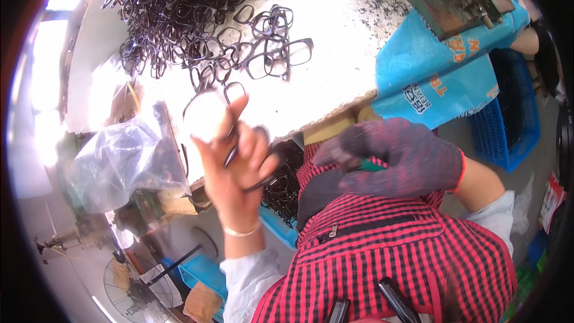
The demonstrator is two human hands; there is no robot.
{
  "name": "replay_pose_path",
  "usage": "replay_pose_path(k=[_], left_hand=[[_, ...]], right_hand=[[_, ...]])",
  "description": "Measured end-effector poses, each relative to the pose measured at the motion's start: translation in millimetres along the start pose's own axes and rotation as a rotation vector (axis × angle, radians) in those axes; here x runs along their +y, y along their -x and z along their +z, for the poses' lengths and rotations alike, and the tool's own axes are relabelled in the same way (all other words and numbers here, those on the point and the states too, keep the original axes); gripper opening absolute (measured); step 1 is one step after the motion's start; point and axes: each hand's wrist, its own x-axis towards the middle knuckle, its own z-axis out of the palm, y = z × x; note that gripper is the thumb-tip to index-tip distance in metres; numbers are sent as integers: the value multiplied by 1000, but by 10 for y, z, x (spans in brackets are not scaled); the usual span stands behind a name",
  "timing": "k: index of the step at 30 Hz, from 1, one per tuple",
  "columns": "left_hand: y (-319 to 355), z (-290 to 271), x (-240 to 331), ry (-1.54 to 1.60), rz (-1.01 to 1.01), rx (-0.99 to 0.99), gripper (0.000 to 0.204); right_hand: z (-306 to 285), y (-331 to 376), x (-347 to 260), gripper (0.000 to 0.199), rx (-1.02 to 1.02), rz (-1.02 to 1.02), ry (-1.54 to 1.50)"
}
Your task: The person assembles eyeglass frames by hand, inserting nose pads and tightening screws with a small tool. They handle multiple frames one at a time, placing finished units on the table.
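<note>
Gripping a dark, glossy plastic eyeglass frame [261, 185] by the edge of the white, speckled worktable [341, 63], the bare left hand [233, 178] curls its lower fingers around it, probably for finer feel; blur hides its full outline. Well apart, the right hand [388, 157], in a dark grey knitted glove [418, 164], closes around a small green object [372, 165], mostly hidden, the glove likely guarding skin. A tangled heap of black frames [179, 15] lies on the tabletop, seemingly placed within reach.

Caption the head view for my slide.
Bare left hand holds a glasses frame; gloved right hand nearby; frame heap on the table.
</note>
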Motion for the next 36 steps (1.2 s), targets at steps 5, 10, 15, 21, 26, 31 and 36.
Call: replay_pose_path(k=[5, 10, 15, 21, 26, 31, 36], left_hand=[[821, -1274, 516, -1398, -305, -99, 38], [278, -995, 432, -1734, 433, 253, 26], [-1168, -500, 77, -2013, 1003, -500, 32], [-1624, -446, -252, -1558, 770, -507, 29], [-1294, -139, -248, -414, 638, -432, 23], [-941, 189, -468, 505, 92, -691, 55], [-867, 125, -325, 343, -86, -630, 80]], right_hand=[[-111, 361, 665, 53, 152, 89, -1282], [-86, 431, 589, 68, 163, 256, -1022], [91, 206, 420, 73, 93, 282, -672], [93, 617, 530, 73, 352, 341, -854], [110, 809, 652, 67, 564, 353, -865], [243, 351, 361, 55, 378, 257, -653], [283, 66, 242, 51, 292, -104, 469]])
